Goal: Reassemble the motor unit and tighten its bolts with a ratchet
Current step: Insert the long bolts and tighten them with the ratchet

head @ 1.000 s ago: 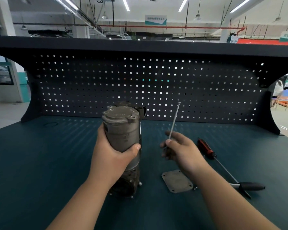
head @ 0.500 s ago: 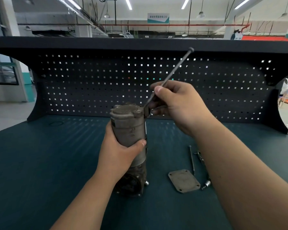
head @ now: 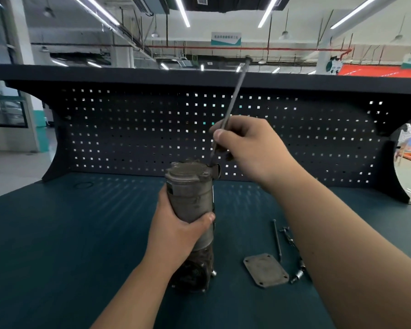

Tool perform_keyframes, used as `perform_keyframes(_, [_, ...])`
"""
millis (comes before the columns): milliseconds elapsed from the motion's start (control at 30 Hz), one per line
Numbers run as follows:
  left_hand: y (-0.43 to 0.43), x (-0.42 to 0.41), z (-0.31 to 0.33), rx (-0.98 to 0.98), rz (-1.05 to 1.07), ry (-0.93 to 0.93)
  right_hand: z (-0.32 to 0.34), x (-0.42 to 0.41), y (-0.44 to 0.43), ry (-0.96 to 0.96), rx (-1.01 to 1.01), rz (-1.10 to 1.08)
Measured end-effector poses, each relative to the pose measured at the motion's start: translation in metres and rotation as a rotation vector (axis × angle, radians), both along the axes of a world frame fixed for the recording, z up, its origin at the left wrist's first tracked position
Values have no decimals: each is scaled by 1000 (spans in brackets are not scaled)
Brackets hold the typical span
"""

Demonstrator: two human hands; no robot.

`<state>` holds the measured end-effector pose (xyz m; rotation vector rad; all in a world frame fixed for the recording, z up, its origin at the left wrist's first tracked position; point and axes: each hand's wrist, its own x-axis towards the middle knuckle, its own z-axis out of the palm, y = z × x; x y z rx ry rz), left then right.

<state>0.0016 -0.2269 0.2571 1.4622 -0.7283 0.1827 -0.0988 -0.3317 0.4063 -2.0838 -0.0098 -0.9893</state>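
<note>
steel bolt (head: 233,100) steeper now, pinched in right grip (head: 252,148); left grip (head: 176,233) round motor (head: 190,193)

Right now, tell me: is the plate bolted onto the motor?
No, the plate lies on the bench, apart from the motor.

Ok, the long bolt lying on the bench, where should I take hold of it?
Pinch the long bolt mid-shaft from above: it lies flat, its near end beside the cover plate, small parts along its right.

Grey motor unit (head: 190,193), teal table (head: 57,245)
</note>
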Motion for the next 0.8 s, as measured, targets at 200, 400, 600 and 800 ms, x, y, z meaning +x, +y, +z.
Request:
perform_keyframes(200, [0, -1, 0, -1, -11, 5, -9, 8, 3, 97, -190, -40])
perform_keyframes(400, [0, -2, 1, -10, -26, -1, -14, 2, 3, 170, -295, -25])
perform_keyframes(600, [1, 0, -1, 3, -15, -10, 5, -1, 6, -15, -176, 28])
perform_keyframes(800, [0, 0, -1, -21, -35, -33, -8, 0, 11, 126, -422, -51])
